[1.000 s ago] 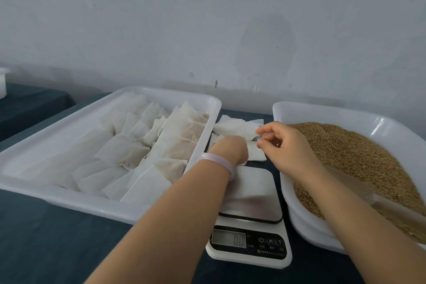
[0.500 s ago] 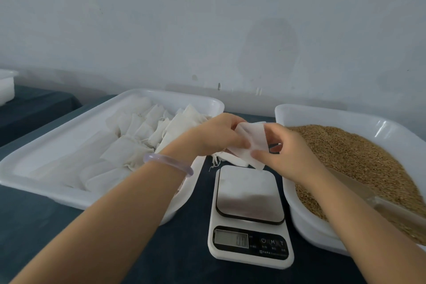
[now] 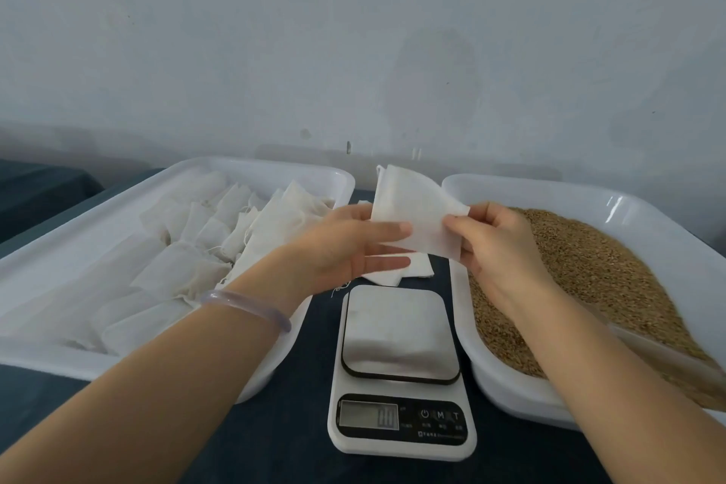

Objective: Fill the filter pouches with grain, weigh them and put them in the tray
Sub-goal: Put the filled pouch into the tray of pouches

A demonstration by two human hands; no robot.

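Filter pouch [image 3: 416, 212] pinched by left hand [image 3: 345, 244] and right hand [image 3: 495, 244], scale [image 3: 400, 330] buttons M, T

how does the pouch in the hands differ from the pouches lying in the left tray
The held pouch is up in the air, pinched between the left hand and the right hand; the tray pouches lie overlapping in the white tray. The held pouch looks flat and empty; the tray pouches look plump, seemingly filled. Both are whitish, squarish filter fabric.
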